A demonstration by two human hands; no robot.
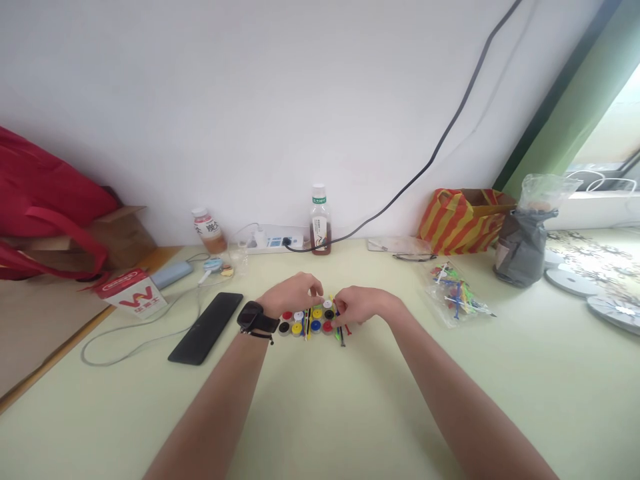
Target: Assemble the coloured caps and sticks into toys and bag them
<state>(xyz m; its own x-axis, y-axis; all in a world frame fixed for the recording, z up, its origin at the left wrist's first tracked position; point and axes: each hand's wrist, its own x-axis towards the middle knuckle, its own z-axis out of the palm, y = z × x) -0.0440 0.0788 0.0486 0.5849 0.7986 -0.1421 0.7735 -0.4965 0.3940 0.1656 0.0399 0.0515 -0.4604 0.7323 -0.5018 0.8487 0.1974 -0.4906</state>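
Note:
Small round pots with coloured lids stand in rows on the table; a blue lid point(316, 326), a yellow lid point(297, 329) and a red lid point(327, 327) are among those in front. Thin coloured plastic sticks point(307, 325) lie between the pots, and more sticks point(343, 331) lie at their right. My left hand point(296, 293), with a black watch on its wrist, hovers over the back pots, fingers bent and thumb apart from them. At the right side my right hand point(359, 305) curls its fingers beside the pots and sticks; what they pinch is hidden.
A black flat case point(206, 328) lies at left, near a cable and a red-white box point(133, 293). Drink bottles point(320, 223) and a power strip point(273, 241) stand by the wall. At right are a bag of plastic pieces point(457, 293), a striped bag point(460, 217) and grey discs point(570, 280).

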